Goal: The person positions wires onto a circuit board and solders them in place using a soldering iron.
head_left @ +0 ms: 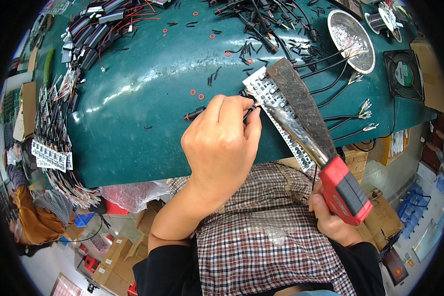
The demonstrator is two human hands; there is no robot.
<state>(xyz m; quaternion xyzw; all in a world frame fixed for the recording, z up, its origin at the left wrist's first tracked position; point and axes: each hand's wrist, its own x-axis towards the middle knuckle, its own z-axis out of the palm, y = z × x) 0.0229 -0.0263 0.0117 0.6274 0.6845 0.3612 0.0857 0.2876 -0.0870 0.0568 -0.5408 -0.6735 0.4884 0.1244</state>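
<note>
The left hand is curled into a loose fist, its back turned up, so whatever sits inside the fingers is mostly hidden; only the ends of a thin black cable with a red-ringed plug poke out on either side of the knuckles, so the hand is closed on that cable, pinching it at the fingertips; the exact grip cannot be made out. The cable's far end runs toward a perforated white metal jig plate, lying just beyond the fingertips on the dark green rubber table mat; where cable and plate meet is covered by the thumb side of the hand. The right hand is low at the table's edge, half hidden behind the red plastic handle of a soldering iron; its fingers are wrapped tight round that handle; the iron's long scorched shaft slants up over the plate, its tip near the plate's upper end. Loose black wires with stripped coloured ends lie to the right, beside a shallow silver metal dish; small red rubber rings are scattered on the mat; bundles at the left rim are bent and blurred.
</note>
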